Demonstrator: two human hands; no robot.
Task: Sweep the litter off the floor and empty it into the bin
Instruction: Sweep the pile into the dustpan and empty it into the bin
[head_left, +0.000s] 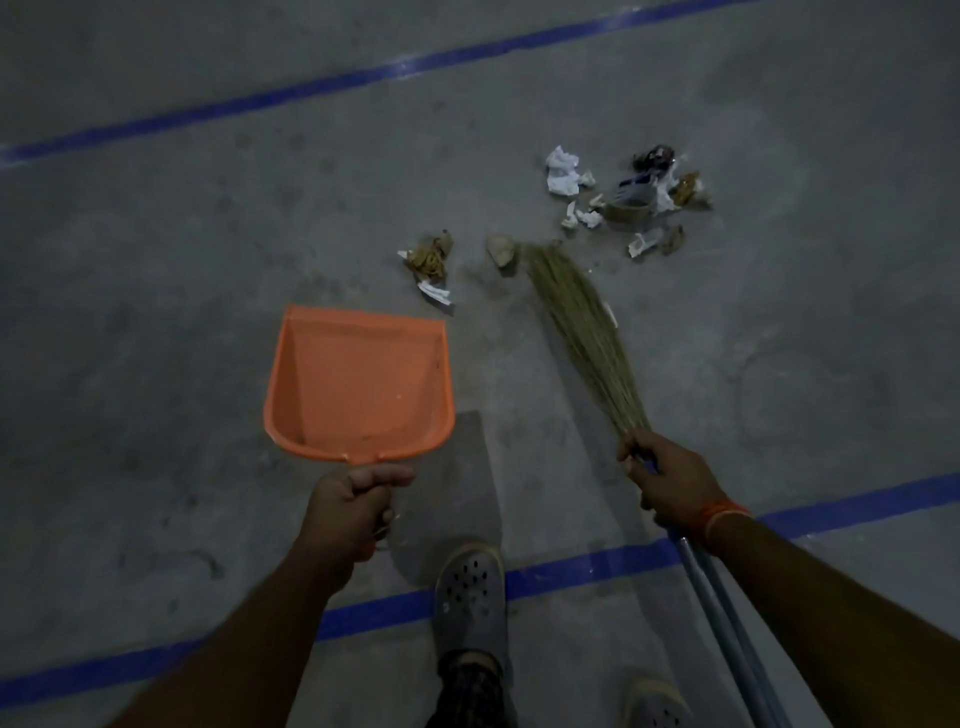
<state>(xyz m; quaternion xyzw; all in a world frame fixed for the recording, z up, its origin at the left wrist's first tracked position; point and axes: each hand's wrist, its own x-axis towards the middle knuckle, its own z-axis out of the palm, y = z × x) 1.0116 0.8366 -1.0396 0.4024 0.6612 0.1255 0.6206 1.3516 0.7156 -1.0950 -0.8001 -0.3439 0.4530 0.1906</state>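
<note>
The left hand has its grip curled round the handle of the orange dustpan, mouth facing away toward the litter. The right hand has its grip wrapped round the broom where the bristles meet the handle; the bristle tips reach a small scrap. Another clump lies just beyond the dustpan's far right corner. The main litter pile sits further off to the right on the floor. A blue line runs under a grey shoe. No bin shows.
</note>
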